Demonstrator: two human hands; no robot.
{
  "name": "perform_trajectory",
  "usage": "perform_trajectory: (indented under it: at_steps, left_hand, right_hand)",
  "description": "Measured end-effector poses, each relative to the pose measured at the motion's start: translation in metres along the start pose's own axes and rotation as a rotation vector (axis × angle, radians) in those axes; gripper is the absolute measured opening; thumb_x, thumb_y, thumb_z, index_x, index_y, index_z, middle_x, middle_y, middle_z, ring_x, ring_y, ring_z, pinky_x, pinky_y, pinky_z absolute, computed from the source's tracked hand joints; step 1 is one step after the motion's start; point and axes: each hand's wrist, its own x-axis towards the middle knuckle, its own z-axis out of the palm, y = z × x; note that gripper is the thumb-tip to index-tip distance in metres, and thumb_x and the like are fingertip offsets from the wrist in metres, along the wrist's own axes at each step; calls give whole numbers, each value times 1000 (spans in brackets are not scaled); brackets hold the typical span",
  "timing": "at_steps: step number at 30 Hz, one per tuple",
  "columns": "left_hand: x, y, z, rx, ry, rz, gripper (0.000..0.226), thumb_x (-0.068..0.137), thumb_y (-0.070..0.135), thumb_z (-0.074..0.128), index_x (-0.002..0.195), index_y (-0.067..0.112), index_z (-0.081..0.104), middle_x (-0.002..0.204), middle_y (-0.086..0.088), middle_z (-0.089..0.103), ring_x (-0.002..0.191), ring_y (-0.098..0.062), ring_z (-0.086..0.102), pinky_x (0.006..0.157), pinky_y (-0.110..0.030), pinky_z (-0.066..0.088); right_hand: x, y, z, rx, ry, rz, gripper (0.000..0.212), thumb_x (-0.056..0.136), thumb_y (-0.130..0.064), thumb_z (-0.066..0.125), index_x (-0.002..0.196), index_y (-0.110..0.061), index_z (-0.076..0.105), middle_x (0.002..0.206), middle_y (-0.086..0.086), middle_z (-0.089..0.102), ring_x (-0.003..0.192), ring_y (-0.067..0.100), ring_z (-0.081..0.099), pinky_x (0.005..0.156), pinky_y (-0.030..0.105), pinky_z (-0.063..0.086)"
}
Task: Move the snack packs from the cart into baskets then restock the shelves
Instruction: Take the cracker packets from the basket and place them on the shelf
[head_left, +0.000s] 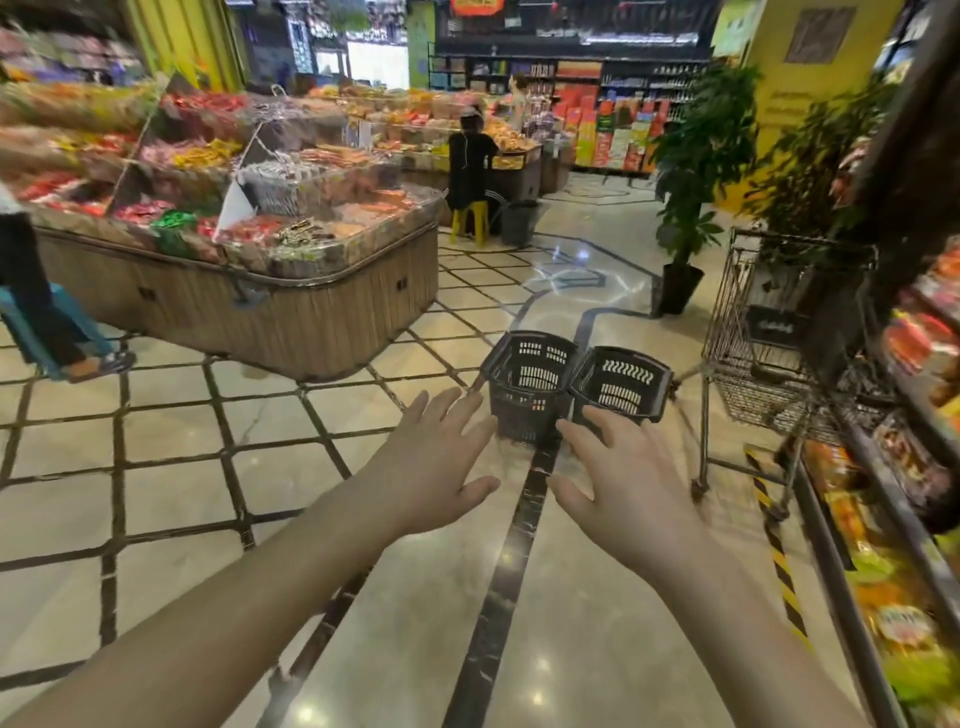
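Glossy marble floor (171, 467) crossed by dark diagonal lines fills a snack shop aisle, and on it stand two black plastic baskets, the left basket (524, 410) and the right basket (623, 387), touching side by side and both upright. One wire shopping cart (769, 332) stands just to the right of them, close against the shelves (906, 410) along the right edge; blur hides whether it carries anything. Snack packs (904, 623) in orange, yellow and green wrappers lie in rows on those shelves.

Two hands reach forward over the floor, palms down. The left hand (436, 467) has its fingers spread wide and holds nothing; the right hand (623, 488) is spread the same way, with its fingertips overlapping the lower front of the right basket in the view. Whether they touch it cannot be told.

One large wood-sided display island (311, 312) heaped with wrapped sweets takes up the left. Two potted plants stand beyond the cart, the nearer plant (810, 156) partly behind the shelving and the farther plant (691, 156) in a black pot. One person in black (470, 161) sits on a yellow stool (470, 221) beside a grey bin (519, 221), and one walking person (31, 291) crosses at the far left edge. Yellow-and-black hazard tape (779, 561) runs along the foot of the shelves.
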Motion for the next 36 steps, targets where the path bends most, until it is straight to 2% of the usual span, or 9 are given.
perform_trajectory:
  at_steps: [5,10,13,16,20,27,36]
  left_hand:
    - [123,-25,0,-32,-45,5,73,103,59,41,163,26,17,173,-6,6,159,-28,1,129,-49,1]
    - [223,-65,11,-29,-14,25,72,101,59,46,161,25,25,170,-8,18,157,-29,11,127,-51,15]
    - [289,-92,20,-11,-30,58,72,101,60,45,161,26,25,170,-8,19,157,-29,14,127,-50,16]
    - [359,-126,39,-24,-23,89,71,101,59,47,160,27,26,169,-6,20,156,-28,15,128,-48,14]
    - [455,-182,68,-29,-37,104,73,100,61,46,161,27,24,170,-6,18,156,-28,13,126,-46,12]
    - [617,-271,86,-21,-104,179,74,99,60,48,160,26,26,169,-8,20,156,-30,16,127,-49,16]
    - [820,-314,124,11,-186,262,71,100,56,48,159,22,28,167,-8,25,154,-29,20,126,-47,20]
  right_hand:
    - [114,52,16,-10,-52,24,63,97,-53,51,154,-33,34,161,-1,30,150,18,21,127,47,10]
    - [215,84,36,-28,-62,38,61,95,-50,56,151,-31,43,156,2,40,146,21,32,124,49,16]
    - [275,101,56,-22,-58,52,59,95,-49,57,149,-28,46,154,3,43,144,22,36,123,48,18]
    - [343,118,87,-22,-84,95,60,96,-51,55,151,-31,41,157,1,38,146,21,33,124,47,17]
    - [446,126,129,5,-124,132,60,96,-50,56,151,-30,42,156,1,39,143,23,35,122,48,26]
    - [608,149,166,2,-208,210,60,97,-48,55,152,-29,40,154,0,41,140,23,38,120,43,28]
    - [770,244,235,34,-252,252,58,98,-49,52,151,-29,40,155,1,39,141,23,37,122,44,26]
